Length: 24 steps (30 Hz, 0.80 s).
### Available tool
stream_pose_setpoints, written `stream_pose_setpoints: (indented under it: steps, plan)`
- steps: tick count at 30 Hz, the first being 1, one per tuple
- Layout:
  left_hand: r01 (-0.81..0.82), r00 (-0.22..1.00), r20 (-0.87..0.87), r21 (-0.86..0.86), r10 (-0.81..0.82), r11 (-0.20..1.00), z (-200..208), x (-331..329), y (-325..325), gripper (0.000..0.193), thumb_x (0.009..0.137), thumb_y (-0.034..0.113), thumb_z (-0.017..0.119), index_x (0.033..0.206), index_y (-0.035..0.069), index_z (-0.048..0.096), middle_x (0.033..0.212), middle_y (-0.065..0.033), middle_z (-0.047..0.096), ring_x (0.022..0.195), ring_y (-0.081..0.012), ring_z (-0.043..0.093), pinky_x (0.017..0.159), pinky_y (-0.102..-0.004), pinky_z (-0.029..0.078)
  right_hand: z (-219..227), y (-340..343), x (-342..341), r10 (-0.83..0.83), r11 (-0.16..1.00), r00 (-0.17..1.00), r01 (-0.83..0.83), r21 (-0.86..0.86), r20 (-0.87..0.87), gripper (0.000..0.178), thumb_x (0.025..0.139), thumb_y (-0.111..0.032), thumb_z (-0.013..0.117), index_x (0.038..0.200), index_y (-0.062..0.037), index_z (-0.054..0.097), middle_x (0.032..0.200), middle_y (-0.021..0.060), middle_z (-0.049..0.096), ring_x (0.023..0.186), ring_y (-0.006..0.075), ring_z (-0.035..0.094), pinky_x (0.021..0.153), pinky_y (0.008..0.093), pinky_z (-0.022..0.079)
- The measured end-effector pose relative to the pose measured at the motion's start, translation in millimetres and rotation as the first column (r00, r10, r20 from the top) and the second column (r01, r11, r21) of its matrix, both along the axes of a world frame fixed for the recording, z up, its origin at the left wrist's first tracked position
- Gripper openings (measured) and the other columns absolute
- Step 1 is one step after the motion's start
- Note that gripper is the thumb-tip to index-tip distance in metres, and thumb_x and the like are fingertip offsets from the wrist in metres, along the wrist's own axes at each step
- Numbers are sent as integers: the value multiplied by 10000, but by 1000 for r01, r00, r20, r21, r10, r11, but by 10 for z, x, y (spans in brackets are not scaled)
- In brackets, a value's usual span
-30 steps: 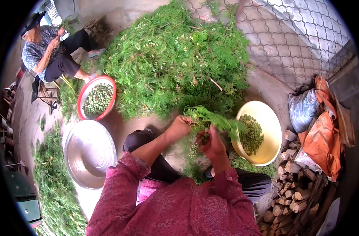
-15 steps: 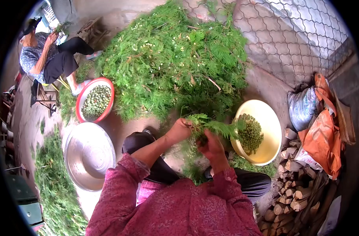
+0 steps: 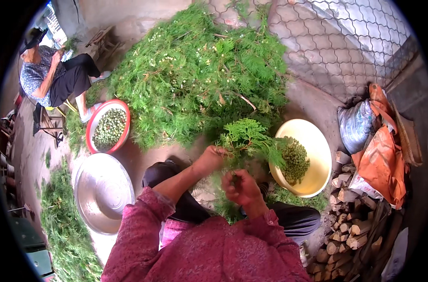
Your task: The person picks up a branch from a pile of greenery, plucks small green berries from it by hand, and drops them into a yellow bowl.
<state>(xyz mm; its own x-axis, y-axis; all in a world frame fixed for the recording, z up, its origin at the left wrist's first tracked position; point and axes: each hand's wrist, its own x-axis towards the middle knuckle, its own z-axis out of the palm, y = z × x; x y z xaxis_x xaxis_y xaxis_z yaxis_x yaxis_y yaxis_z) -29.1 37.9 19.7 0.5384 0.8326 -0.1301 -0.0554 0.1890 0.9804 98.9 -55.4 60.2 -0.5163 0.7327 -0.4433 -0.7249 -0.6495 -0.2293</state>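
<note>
Left hand (image 3: 210,157) grips the stem end of a feathery green leafy sprig (image 3: 248,137); the sprig's long axis runs up-right toward the yellow plastic basin (image 3: 321,149). Right hand (image 3: 242,187), just below, is curled; its contents cannot be told.

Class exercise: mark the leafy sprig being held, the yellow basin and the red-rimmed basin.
leafy sprig (image 3: 249,137), head view, on its green fronds above the hands.
yellow basin (image 3: 317,141), head view, on its bare inner wall.
red-rimmed basin (image 3: 125,134), head view, on its right rim.
</note>
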Motion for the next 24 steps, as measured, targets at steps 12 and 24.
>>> stream_pose_setpoints:
  steps: [12,24]
  plan:
    - [-128,956,196,-387,218,913,-114,-79,83,111,684,-4,629,702,49,533,595,19,509,477,-62,450,400,-223,358,815,-40,915,-849,491,-214,18,871,483,157,853,-144,431,907,-36,531,612,17,530,459,37,420,362,148,315]
    - [-65,992,81,-354,100,933,135,-27,2,106,642,13,658,621,37,557,556,26,480,466,-54,428,377,-212,323,-221,-18,807,-528,760,130,-368,535,839,269,761,-88,580,996,28,518,871,59,571,792,102,530,676,221,439]
